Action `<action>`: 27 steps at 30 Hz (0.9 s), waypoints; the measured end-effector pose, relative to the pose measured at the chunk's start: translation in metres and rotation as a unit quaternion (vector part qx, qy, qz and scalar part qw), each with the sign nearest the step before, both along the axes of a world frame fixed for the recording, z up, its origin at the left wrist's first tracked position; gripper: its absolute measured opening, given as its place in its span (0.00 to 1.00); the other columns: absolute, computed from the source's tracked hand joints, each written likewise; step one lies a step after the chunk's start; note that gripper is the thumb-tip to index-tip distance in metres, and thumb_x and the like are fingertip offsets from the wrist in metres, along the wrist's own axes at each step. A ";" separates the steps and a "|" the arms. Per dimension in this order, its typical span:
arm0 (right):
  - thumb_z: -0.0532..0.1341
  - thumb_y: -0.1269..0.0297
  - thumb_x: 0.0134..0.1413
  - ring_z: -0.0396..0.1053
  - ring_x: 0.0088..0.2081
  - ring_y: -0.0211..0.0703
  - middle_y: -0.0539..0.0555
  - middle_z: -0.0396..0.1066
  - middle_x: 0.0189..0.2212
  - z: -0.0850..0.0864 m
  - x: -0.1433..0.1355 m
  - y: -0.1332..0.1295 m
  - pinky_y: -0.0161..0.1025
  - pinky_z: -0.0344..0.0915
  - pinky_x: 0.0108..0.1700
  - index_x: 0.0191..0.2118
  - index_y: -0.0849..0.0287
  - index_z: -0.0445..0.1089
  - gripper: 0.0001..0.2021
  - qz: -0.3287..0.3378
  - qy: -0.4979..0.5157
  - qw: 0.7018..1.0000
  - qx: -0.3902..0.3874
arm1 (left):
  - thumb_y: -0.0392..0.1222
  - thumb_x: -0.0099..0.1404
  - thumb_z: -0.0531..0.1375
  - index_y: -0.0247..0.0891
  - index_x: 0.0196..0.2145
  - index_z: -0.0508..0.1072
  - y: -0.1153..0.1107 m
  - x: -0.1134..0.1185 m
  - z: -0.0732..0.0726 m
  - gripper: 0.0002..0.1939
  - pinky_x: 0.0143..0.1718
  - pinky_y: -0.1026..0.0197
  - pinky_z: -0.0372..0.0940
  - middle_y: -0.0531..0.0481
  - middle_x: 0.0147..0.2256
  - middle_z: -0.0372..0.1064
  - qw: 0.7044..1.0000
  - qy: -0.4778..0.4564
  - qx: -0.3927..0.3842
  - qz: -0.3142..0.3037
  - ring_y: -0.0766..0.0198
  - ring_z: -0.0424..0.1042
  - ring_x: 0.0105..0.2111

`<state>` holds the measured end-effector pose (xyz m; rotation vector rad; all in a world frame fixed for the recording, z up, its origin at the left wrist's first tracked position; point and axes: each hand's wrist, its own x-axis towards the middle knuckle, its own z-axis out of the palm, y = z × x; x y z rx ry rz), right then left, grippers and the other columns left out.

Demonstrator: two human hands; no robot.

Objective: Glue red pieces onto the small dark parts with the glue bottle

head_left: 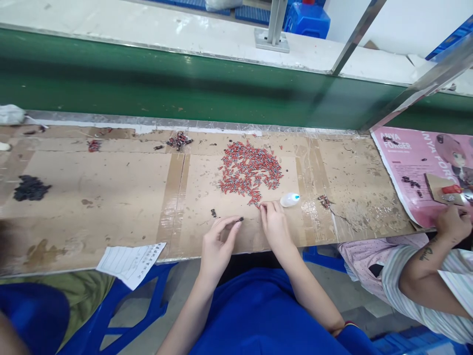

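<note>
My left hand (218, 244) pinches a small black part (241, 219) between thumb and forefinger, just above the cardboard. My right hand (274, 224) is at the lower edge of a large pile of small red and silver pieces (251, 165). Its fingertips are closed together by a red piece (257, 203); whether they grip it is too small to tell. Close to the right hand lies a small white bottle with a blue tip (289, 199). A few loose black parts (213, 213) lie above my left hand.
Cardboard (111, 197) covers the bench. A black heap (31, 188) lies left, small clusters (179, 141) sit near the green conveyor belt (166, 88), and a paper sheet (132, 264) overhangs the front edge. At right, a co-worker's hand (454, 224) works over a pink poster (402, 162).
</note>
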<state>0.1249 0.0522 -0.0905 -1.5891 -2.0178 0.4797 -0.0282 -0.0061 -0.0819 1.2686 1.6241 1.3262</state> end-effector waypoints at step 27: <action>0.62 0.61 0.53 0.77 0.37 0.44 0.55 0.78 0.34 0.023 -0.007 -0.025 0.40 0.74 0.40 0.35 0.58 0.75 0.07 -0.051 0.386 0.894 -0.220 | 0.47 0.53 0.67 0.35 0.36 0.80 0.007 0.022 0.003 0.15 0.46 0.53 0.73 0.43 0.38 0.79 0.967 -0.226 -0.117 0.006 0.55 0.79 0.39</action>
